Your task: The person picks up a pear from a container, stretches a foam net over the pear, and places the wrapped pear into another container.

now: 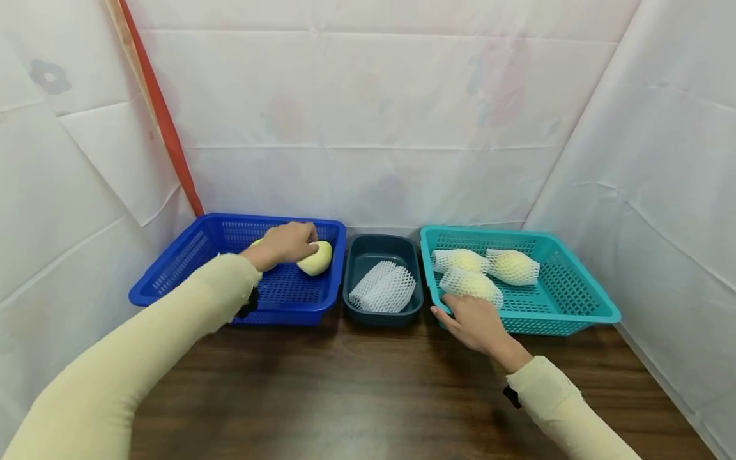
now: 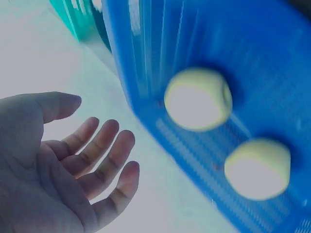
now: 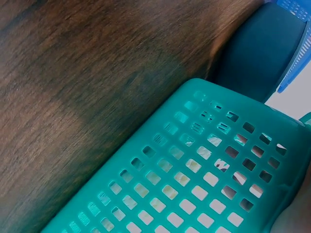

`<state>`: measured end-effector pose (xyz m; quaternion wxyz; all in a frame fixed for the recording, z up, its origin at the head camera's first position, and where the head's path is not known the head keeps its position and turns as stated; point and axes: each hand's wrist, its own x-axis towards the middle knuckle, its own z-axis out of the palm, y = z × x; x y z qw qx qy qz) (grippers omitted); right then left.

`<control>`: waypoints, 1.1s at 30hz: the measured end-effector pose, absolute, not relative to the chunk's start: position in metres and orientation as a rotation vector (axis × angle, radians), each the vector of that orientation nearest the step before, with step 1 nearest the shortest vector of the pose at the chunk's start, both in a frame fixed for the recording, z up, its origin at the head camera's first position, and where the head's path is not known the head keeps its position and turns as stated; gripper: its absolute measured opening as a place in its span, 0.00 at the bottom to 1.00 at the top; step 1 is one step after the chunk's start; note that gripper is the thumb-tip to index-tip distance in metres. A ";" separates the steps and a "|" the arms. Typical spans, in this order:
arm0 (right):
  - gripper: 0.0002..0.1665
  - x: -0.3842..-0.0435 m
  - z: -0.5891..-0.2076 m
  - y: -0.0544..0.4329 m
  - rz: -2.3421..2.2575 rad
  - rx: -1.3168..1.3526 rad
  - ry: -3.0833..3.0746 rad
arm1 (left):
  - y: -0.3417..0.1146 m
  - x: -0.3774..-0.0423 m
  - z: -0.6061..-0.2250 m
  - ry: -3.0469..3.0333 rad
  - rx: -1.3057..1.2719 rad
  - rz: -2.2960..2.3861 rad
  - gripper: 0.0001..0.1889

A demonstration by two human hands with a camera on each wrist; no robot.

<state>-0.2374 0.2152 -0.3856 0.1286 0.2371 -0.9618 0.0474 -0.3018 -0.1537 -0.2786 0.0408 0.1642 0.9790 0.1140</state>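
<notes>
Over the blue basket (image 1: 342, 255), my left hand (image 1: 284, 244) is beside a pale yellow round fruit (image 1: 316, 260). In the left wrist view that hand (image 2: 73, 167) has loosely bent, spread fingers with nothing in them. Two bare fruits lie in the basket there, one fruit (image 2: 198, 99) nearer the corner and another fruit (image 2: 257, 169) beside it. My right hand (image 1: 477, 322) grips the front left corner of the teal basket (image 1: 581, 287), fingers over its rim. Three fruits in white foam nets lie inside, the nearest netted fruit (image 1: 474, 285) close to that hand.
Between the baskets stands a dark blue-green tub (image 1: 362, 249) with white foam nets (image 1: 391, 291) in it. All three containers stand at the back of a brown wooden table (image 1: 356, 383). Behind and at both sides hangs a white sheet (image 1: 368, 115), with a red strip (image 1: 163, 121) at left.
</notes>
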 end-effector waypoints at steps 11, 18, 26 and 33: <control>0.19 -0.235 -0.389 0.212 0.153 0.662 -2.801 | -0.162 -0.363 -0.290 2.946 0.341 0.374 0.16; 0.20 -0.237 -0.388 0.203 0.159 0.691 -2.794 | -0.172 -0.377 -0.315 2.770 0.250 0.328 0.33; 0.20 -0.236 -0.389 0.202 0.144 0.675 -2.790 | -0.174 -0.382 -0.333 2.712 0.175 0.300 0.50; 0.19 -0.236 -0.389 0.202 0.141 0.685 -2.785 | -0.172 -0.382 -0.343 2.704 0.150 0.352 0.47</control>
